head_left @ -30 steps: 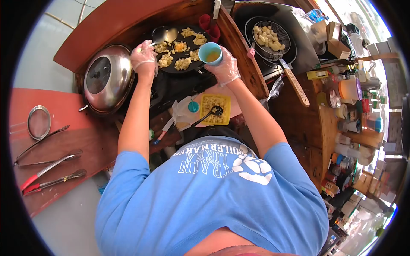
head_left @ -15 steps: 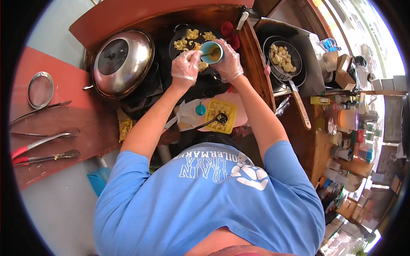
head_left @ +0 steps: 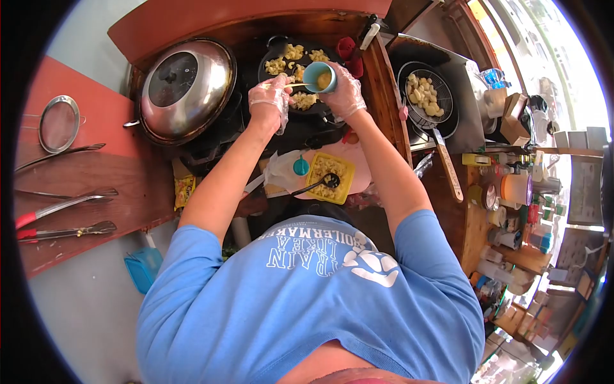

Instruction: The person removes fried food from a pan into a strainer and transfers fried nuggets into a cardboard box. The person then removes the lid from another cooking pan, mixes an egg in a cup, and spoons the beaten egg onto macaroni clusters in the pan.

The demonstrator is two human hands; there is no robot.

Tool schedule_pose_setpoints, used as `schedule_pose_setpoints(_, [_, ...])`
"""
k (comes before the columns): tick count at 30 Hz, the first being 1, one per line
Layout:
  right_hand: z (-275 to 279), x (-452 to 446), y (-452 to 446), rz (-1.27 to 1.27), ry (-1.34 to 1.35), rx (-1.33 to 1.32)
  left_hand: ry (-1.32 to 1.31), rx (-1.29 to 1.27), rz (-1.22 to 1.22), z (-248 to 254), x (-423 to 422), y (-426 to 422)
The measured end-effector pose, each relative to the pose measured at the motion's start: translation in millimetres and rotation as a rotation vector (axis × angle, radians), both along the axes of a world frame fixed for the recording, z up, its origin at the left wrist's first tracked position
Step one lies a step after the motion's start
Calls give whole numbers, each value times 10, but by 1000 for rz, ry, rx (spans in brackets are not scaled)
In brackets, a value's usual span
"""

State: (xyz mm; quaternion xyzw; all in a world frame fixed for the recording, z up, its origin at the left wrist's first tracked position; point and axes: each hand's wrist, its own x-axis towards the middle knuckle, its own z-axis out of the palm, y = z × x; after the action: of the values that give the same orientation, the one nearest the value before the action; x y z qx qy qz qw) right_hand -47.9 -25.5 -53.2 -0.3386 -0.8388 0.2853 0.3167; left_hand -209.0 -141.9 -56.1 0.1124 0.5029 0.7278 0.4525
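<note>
- We see at our left the steel lid [head_left: 203,89], and nearer to our body the yellow tray [head_left: 350,182] with a black ladle [head_left: 330,180]
- A wooden board [head_left: 391,96] stands between us and the wire strainer [head_left: 442,86]
- Our blue cup [head_left: 318,75], tilted, with yellowish content, is above the dark pan [head_left: 270,59], hiding part
- Our gloved right hand [head_left: 344,93] grasps it; our left hand [head_left: 272,101] pinches a thin utensil [head_left: 295,84]

The gloved left hand [head_left: 269,97] dips a slim utensil [head_left: 293,85] into the blue cup [head_left: 313,73], which the right hand [head_left: 344,91] grips over the pan [head_left: 281,50]. From that cup, I see a domed lid [head_left: 208,97] at nine o'clock, a yellow container [head_left: 346,184] at six.
</note>
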Motion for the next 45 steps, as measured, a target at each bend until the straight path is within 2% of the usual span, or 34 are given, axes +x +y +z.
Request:
schedule_pose_setpoints(14, [-122, 205, -9, -197, -158, -91, 178, 13, 32, 174, -317, -169])
schedule_pose_setpoints(19, [-181, 349, -8, -235, -150, -110, 323, -86, 50, -37, -300, -239])
schedule_pose_setpoints(21, [-178, 396, -30, -246, -126, -82, 527, -112, 31, -108, -208, -283])
schedule_pose_setpoints(24, [-71, 459, -94, -229, -73, -135, 1202, -172, 30, -288, -156, -354])
schedule_pose_setpoints(25, [-74, 470, -102, -231, -72, -137, 1203, -173, 27, -335, -198, -365])
schedule_pose_setpoints(27, [-80, 493, -113, -223, -53, -147, 1805, 312, 33, -248, -215, -397])
schedule_pose_setpoints(28, [-81, 505, -124, -226, -52, -148, 1699, 246, -43, -214, -178, -451])
schedule_pose_setpoints(29, [-91, 516, -136, -218, -36, -142, 1699, 247, -43, -198, -177, -466])
schedule_pose_setpoints(32, [-125, 510, -143, -183, 28, -125, 1603, 107, 194, -98, -232, -452])
schedule_pose_setpoints(33, [-125, 503, -158, -158, 72, -121, 1391, -22, 149, 79, -193, -502])
schedule_pose_setpoints(35, [-93, 463, -183, -122, 117, -103, 906, 89, 120, 346, -94, -521])
schedule_pose_setpoints(37, [-39, 375, -212, -77, 160, -84, 970, 74, 91, 425, -88, -488])
schedule_pose_setpoints(39, [80, 192, -253, 2, 200, 10, 1545, 407, 122, 419, -18, -337])
schedule_pose_setpoints(43, [54, -34, -193, 77, 197, 164, 1581, 432, 97, 233, 7, -206])
schedule_pose_setpoints(45, [97, -126, -182, 108, 192, 172, 1463, 229, 124, 258, 25, -204])
